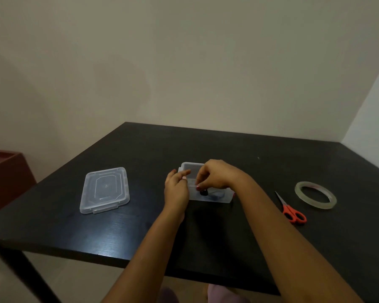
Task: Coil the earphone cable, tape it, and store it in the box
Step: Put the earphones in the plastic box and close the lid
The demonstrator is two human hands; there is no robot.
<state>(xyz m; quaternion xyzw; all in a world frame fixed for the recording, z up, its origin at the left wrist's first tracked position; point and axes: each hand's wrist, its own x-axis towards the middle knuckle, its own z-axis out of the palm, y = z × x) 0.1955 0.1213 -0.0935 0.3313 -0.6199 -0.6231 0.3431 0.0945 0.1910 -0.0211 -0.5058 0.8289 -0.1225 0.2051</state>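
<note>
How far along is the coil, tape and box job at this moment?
Looks done: the dark earphone bundle lies in the clear plastic box; orange-handled scissors and clear tape roll sit aside. In hand: the right hand reaches down to the bundle, grip unclear; the left hand is beside the box. Left: the clear plastic lid lies off.

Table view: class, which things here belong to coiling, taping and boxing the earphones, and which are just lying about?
Job: earphones in the box, lid, tape, scissors, left hand, right hand.
Lying about: red cabinet beside the table.
</note>
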